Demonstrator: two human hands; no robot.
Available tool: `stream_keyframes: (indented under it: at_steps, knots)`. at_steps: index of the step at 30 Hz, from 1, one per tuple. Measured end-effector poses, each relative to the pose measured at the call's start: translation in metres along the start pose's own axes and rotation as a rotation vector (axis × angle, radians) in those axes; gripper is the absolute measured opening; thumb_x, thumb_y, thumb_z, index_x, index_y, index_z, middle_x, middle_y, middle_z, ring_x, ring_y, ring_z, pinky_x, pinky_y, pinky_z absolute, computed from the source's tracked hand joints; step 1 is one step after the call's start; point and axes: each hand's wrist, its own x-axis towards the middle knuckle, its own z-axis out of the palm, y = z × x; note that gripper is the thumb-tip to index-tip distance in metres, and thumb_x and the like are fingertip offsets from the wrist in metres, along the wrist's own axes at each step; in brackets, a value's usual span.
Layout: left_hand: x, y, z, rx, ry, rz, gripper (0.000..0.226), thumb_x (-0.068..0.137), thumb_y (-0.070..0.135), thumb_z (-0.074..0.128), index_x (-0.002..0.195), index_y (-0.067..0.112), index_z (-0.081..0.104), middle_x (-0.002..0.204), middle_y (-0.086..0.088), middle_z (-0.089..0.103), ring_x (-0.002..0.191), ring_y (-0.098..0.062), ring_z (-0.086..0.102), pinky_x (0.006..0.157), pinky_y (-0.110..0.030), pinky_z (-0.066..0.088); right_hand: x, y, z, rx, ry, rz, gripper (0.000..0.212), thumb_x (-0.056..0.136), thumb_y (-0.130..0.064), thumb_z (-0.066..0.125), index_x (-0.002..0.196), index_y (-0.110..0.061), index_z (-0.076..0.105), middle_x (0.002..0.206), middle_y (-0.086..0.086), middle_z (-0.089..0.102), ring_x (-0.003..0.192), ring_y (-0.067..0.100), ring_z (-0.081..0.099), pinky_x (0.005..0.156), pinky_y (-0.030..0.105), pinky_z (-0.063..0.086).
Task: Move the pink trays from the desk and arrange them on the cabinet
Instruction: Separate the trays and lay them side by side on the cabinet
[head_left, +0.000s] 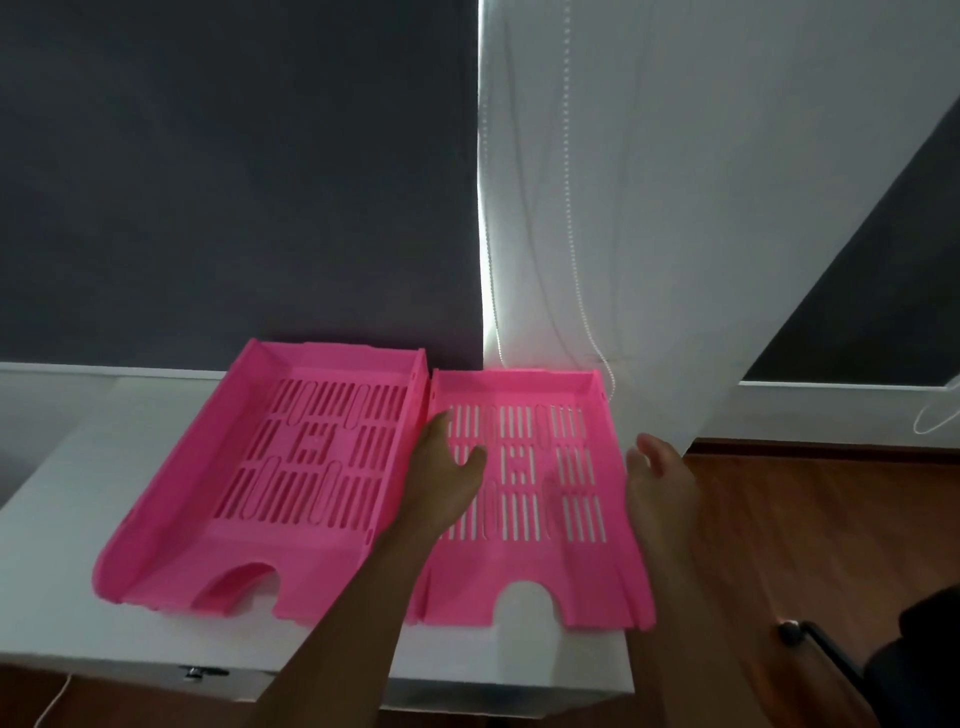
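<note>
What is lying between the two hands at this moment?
In the head view, the right tray lies between the left hand and the right hand, flat on the white cabinet.

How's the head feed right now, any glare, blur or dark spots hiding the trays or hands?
Head view: bright light leaks through the gap beside the blind, washing out the back rim of the right tray; left tray is evenly lit. Left hand and right hand are slightly motion-blurred and dim. Wide-angle bending tilts the walls; lower right corner is dark.
</note>
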Motion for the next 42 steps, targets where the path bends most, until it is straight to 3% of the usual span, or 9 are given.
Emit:
stream_keyframes:
  at_steps: [5,13,19,23,25,28,31,37,42]
  knots:
    - [0.000,0.005,-0.025,-0.048,0.074,0.091,0.061,0.093,0.029,0.060,0.149,0.017,0.039,0.155,-0.004,0.041,0.141,-0.020,0.040,0.105,-0.021,0.025,-0.022,-0.043,0.028,0.084,-0.030,-0.115,0.030,0.093,-0.009,0.057,0.121,-0.010,0.069,0.114,0.000,0.070,0.106,0.010,0.060,0.098,0.025,0.044]
    - [0.002,-0.022,-0.112,-0.092,0.212,0.146,0.050,0.091,0.022,0.063,0.139,0.014,0.051,0.143,-0.005,0.055,0.131,-0.018,0.050,0.101,-0.019,0.032,-0.084,-0.081,0.105,0.090,-0.307,-0.184,0.035,0.096,-0.009,0.057,0.130,-0.012,0.065,0.123,-0.001,0.067,0.112,0.010,0.060,0.085,0.004,0.041]
    - [0.006,-0.068,-0.200,-0.076,0.349,0.089,0.046,0.091,0.017,0.065,0.135,0.012,0.055,0.135,-0.005,0.061,0.108,-0.007,0.055,0.089,-0.009,0.034,-0.122,-0.100,0.159,0.100,-0.372,-0.119,0.042,0.096,-0.010,0.059,0.137,-0.008,0.058,0.139,0.007,0.062,0.127,0.019,0.056,0.108,0.030,0.040]
    - [0.011,-0.108,-0.248,-0.059,0.330,-0.061,0.056,0.092,0.028,0.060,0.144,0.015,0.044,0.146,-0.008,0.051,0.132,-0.026,0.051,0.111,-0.043,0.040,-0.141,-0.105,0.179,0.080,-0.386,-0.074,0.047,0.099,-0.013,0.055,0.145,-0.011,0.050,0.148,0.003,0.052,0.127,0.007,0.045,0.108,0.026,0.032]
    - [0.014,-0.127,-0.261,-0.050,0.216,-0.186,0.070,0.093,0.033,0.058,0.153,0.012,0.030,0.155,-0.013,0.041,0.140,-0.032,0.044,0.111,-0.044,0.038,-0.150,-0.104,0.185,0.076,-0.388,-0.047,0.047,0.100,-0.016,0.053,0.146,-0.018,0.049,0.147,-0.001,0.052,0.127,0.007,0.045,0.111,0.032,0.033]
    - [0.020,-0.142,-0.262,-0.089,0.006,-0.230,0.052,0.091,0.033,0.060,0.138,0.013,0.048,0.131,-0.010,0.065,0.108,-0.028,0.067,0.090,-0.035,0.053,-0.161,-0.102,0.193,0.079,-0.332,-0.021,0.044,0.095,-0.030,0.052,0.139,-0.032,0.056,0.139,-0.005,0.061,0.127,0.019,0.057,0.109,0.049,0.043]
    - [0.024,-0.152,-0.267,-0.142,-0.041,-0.164,0.039,0.087,0.038,0.063,0.121,0.019,0.058,0.107,-0.001,0.073,0.087,-0.016,0.071,0.072,-0.032,0.057,-0.168,-0.102,0.195,0.092,-0.282,-0.010,0.044,0.089,-0.036,0.053,0.132,-0.035,0.060,0.132,-0.003,0.067,0.121,0.025,0.063,0.103,0.056,0.049]
    - [0.022,-0.177,-0.331,-0.139,0.017,-0.090,0.040,0.085,0.047,0.061,0.116,0.022,0.064,0.100,0.003,0.075,0.088,-0.017,0.072,0.078,-0.038,0.056,-0.207,-0.137,0.233,0.242,-0.282,0.010,0.045,0.096,-0.012,0.053,0.139,-0.025,0.056,0.126,-0.007,0.068,0.114,0.017,0.065,0.098,0.044,0.052]
    - [0.016,-0.213,-0.406,-0.083,0.103,-0.141,0.033,0.093,0.037,0.058,0.116,0.015,0.064,0.097,-0.003,0.075,0.084,-0.022,0.072,0.079,-0.038,0.054,-0.249,-0.158,0.306,0.258,-0.411,-0.047,0.051,0.094,0.001,0.054,0.143,-0.014,0.050,0.152,0.006,0.049,0.141,0.022,0.045,0.117,0.038,0.034]
